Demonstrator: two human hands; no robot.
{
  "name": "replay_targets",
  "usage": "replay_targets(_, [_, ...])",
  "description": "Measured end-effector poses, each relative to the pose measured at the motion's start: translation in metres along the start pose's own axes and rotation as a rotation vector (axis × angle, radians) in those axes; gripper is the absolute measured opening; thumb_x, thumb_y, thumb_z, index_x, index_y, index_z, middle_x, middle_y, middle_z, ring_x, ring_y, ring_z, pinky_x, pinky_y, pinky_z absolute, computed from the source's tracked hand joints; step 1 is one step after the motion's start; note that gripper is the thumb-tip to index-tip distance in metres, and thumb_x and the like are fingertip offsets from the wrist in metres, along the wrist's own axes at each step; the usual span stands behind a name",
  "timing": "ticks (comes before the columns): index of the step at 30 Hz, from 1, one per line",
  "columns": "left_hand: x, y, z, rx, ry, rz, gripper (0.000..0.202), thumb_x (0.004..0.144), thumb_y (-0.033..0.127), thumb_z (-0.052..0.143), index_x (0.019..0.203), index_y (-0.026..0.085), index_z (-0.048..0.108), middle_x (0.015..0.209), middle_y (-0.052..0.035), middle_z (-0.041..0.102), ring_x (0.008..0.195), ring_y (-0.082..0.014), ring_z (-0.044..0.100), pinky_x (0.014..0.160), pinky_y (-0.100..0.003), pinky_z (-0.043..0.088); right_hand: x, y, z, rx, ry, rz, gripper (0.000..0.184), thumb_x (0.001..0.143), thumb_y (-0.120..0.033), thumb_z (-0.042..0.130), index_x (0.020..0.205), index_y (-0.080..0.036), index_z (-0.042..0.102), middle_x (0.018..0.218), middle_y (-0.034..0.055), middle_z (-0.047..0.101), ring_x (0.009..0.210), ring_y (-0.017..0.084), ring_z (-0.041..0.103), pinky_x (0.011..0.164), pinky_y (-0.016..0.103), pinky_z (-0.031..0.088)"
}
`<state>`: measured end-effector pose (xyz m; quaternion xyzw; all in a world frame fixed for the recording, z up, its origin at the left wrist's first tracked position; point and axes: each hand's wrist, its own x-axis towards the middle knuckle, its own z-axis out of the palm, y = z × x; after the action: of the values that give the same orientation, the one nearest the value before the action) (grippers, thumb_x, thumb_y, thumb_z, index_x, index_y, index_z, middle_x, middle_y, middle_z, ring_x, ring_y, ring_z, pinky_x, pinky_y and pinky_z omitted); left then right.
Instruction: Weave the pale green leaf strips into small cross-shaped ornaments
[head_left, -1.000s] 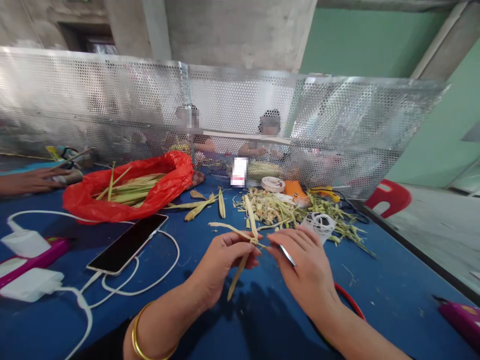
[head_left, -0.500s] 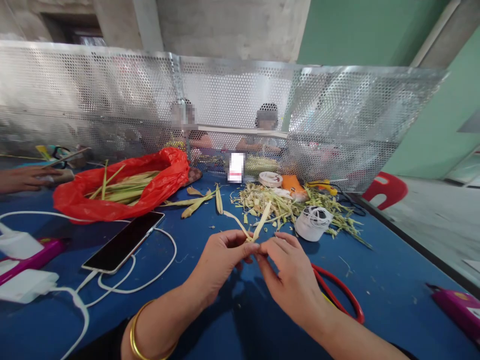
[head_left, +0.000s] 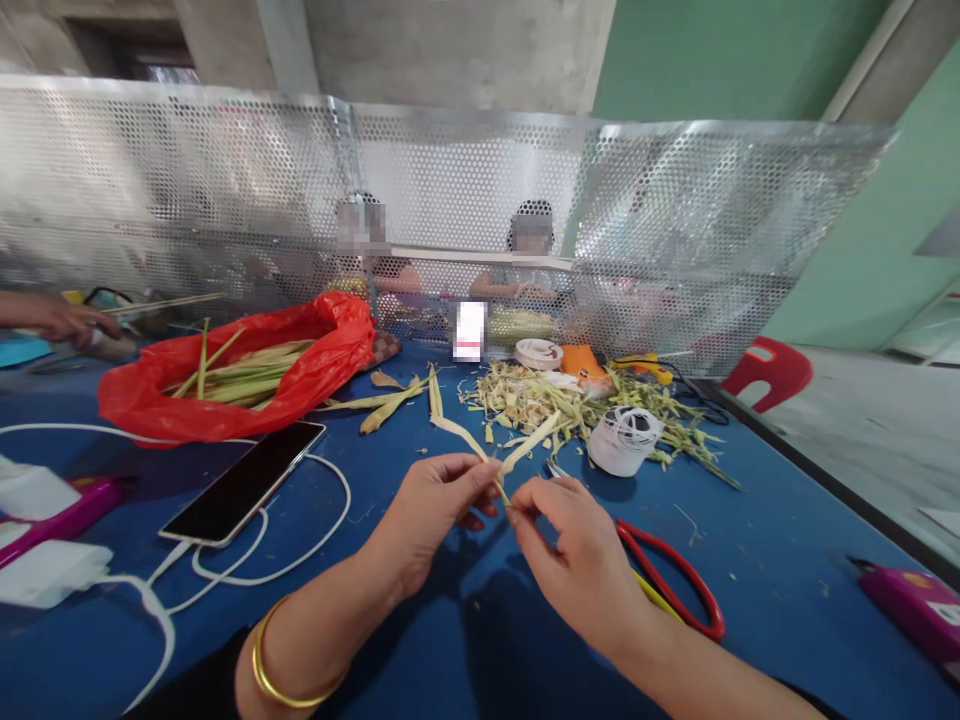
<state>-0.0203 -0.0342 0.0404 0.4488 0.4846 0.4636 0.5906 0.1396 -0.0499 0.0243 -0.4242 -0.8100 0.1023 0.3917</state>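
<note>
My left hand (head_left: 450, 500) pinches a pale dried leaf strip (head_left: 461, 435) between thumb and fingertips. The strip is bent, with two ends fanning out in a V above the fingers. Just to the right, the closed fingertips of my right hand (head_left: 570, 540) grip the short lower end of the same strip, leaving a small gap between the hands. Beneath my right hand lies a pair of scissors, whose red handle (head_left: 697, 570) shows beside the wrist; the hand covers their middle.
A red plastic bag (head_left: 142, 395) of long leaves stands left, with a phone (head_left: 244, 485) and white cables before it. Plant scraps (head_left: 517, 400) and a white string spool (head_left: 622, 445) lie right of centre. Another person's hand (head_left: 64, 320) works far left. A perforated metal screen (head_left: 465, 170) stands behind.
My hands have moved slightly apart, exposing the strip's lower end between them. The strip's right end now leans further right. The other person's hand at far left has shifted.
</note>
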Motion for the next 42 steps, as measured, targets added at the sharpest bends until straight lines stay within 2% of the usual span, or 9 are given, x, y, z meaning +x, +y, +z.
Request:
replay_targets(3, [-0.001,0.0,-0.001,-0.063,-0.037,-0.061,0.033,0.075,0.048,0.063,0.083,0.016,0.068,0.069,-0.0015,0.063,0.06,-0.0125,0.058,0.051,-0.021,0.042,0.0,0.002,0.001,-0.011,-0.001,0.042,0.016,0.084,-0.015,0.05,0.07,-0.021,0.05,0.065,-0.001,0.058,0.065,0.016,0.052,0.065,0.028,0.037])
replay_targets(7, [-0.002,-0.001,0.0,0.01,-0.074,-0.048,0.029,0.073,0.043,0.068,0.077,0.015,0.068,0.067,-0.001,0.063,0.06,-0.0114,0.057,0.054,-0.021,0.043,0.001,0.002,0.001,-0.044,0.003,-0.019,0.015,0.083,-0.012,0.049,0.071,-0.021,0.05,0.066,-0.0014,0.059,0.064,0.015,0.053,0.068,0.029,0.037])
replay_targets(17, [0.0,-0.002,0.0,0.035,0.024,-0.047,0.024,0.067,0.03,0.073,0.087,0.017,0.073,0.067,-0.0011,0.069,0.061,-0.0114,0.059,0.059,-0.022,0.044,0.0,0.001,0.006,-0.114,-0.013,-0.146,0.016,0.086,-0.01,0.046,0.074,-0.019,0.053,0.066,-0.0008,0.061,0.062,0.014,0.055,0.073,0.032,0.038])
replay_targets(25, [0.0,-0.007,0.001,-0.112,0.046,-0.059,0.024,0.066,0.027,0.076,0.087,0.017,0.073,0.074,-0.0031,0.072,0.071,-0.0117,0.062,0.07,-0.022,0.044,-0.002,0.001,0.006,-0.124,0.051,-0.13,0.018,0.088,-0.014,0.048,0.072,-0.02,0.054,0.063,-0.0006,0.061,0.061,0.014,0.056,0.072,0.032,0.04])
replay_targets(31, [0.001,-0.011,0.003,-0.124,0.071,-0.019,0.018,0.064,0.021,0.076,0.081,0.015,0.073,0.068,-0.0015,0.07,0.066,-0.0103,0.061,0.068,-0.021,0.045,-0.003,-0.002,0.006,-0.109,-0.005,-0.207,0.017,0.09,-0.014,0.046,0.077,-0.019,0.055,0.067,0.0005,0.062,0.063,0.014,0.057,0.073,0.032,0.041])
replay_targets(34, [0.001,-0.01,0.002,-0.098,0.068,-0.013,0.018,0.064,0.023,0.076,0.081,0.016,0.073,0.069,-0.0016,0.071,0.066,-0.0105,0.063,0.067,-0.021,0.045,0.002,0.001,-0.002,-0.132,0.103,-0.225,0.013,0.091,-0.017,0.046,0.089,-0.018,0.059,0.078,0.0038,0.065,0.072,0.016,0.06,0.074,0.033,0.043])
replay_targets(37, [0.0,-0.006,0.002,-0.07,0.039,-0.05,0.02,0.065,0.026,0.076,0.081,0.016,0.072,0.068,-0.003,0.071,0.067,-0.0135,0.065,0.067,-0.023,0.046,0.011,0.007,-0.012,-0.278,0.222,-0.225,0.02,0.089,-0.018,0.049,0.106,-0.019,0.06,0.102,0.0101,0.065,0.099,0.024,0.058,0.086,0.04,0.043])
replay_targets(39, [-0.001,-0.004,0.002,-0.051,0.004,-0.076,0.021,0.067,0.031,0.074,0.082,0.016,0.072,0.069,-0.0048,0.072,0.066,-0.0148,0.066,0.066,-0.024,0.046,0.016,0.012,-0.017,-0.362,0.166,-0.252,0.023,0.087,-0.016,0.051,0.108,-0.021,0.061,0.107,0.0088,0.065,0.111,0.027,0.054,0.097,0.047,0.037])
replay_targets(42, [-0.001,-0.002,0.002,-0.016,-0.02,-0.087,0.024,0.07,0.037,0.072,0.082,0.015,0.072,0.07,-0.0057,0.072,0.064,-0.0139,0.065,0.065,-0.024,0.047,0.02,0.016,-0.018,-0.385,0.061,-0.27,0.017,0.088,-0.014,0.051,0.093,-0.023,0.064,0.087,0.0026,0.069,0.105,0.024,0.058,0.104,0.051,0.027])
